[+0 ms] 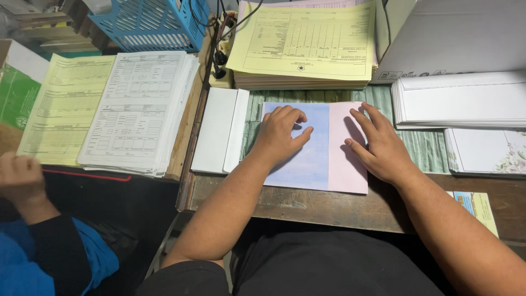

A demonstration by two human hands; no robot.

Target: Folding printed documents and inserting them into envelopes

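Head view: left hand [282, 134] presses flat on the blue sheet [301, 159], right hand [381, 145] flat on the pink sheet [348, 164], pinning both; neither grasps anything.

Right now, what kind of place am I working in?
Probably an office or print-shop desk for paperwork: stacks of yellow forms, white forms and envelopes surround your left hand and right hand, both flat on blue-and-pink paper.

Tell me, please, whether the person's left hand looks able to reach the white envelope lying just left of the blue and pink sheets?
Probably yes. The left hand rests flat on the blue sheet, and the white envelope lies right beside it on the desk, with nothing between them or on top of it.
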